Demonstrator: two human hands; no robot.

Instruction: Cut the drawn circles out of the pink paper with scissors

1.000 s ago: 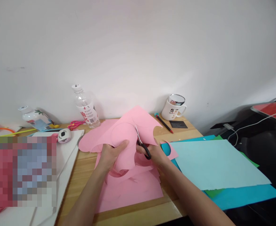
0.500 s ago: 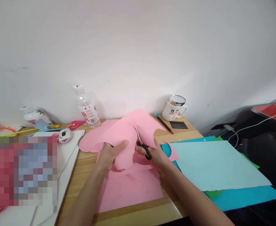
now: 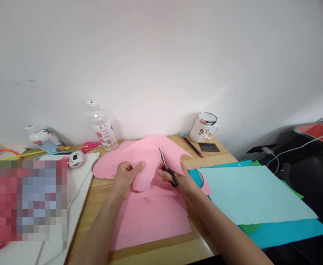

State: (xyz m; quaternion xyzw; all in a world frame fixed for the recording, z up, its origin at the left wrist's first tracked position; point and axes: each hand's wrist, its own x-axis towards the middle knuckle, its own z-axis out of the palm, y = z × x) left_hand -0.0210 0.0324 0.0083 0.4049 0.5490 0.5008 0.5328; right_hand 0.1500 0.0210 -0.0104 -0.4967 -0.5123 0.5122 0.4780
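A pink sheet of paper with a curved pencil line is held up over the desk. My left hand grips its near edge, thumb on top and fingers underneath. In my right hand are black-handled scissors, their blades at the paper along the rounded outline. The paper bends down on both sides of the blades. Beneath lies a stack of pink sheets with faint pencil marks. A pink offcut with a round gap rests by my right wrist.
Light blue, teal and green sheets lie to the right. Along the wall stand a water bottle and a white mug, with a red-tipped black pencil beside the mug. White boards and pink scissors are on the left.
The raised far part of the pink paper has dropped lower and flattened. My left hand has moved slightly up and left on the paper; the scissors stay almost in place.
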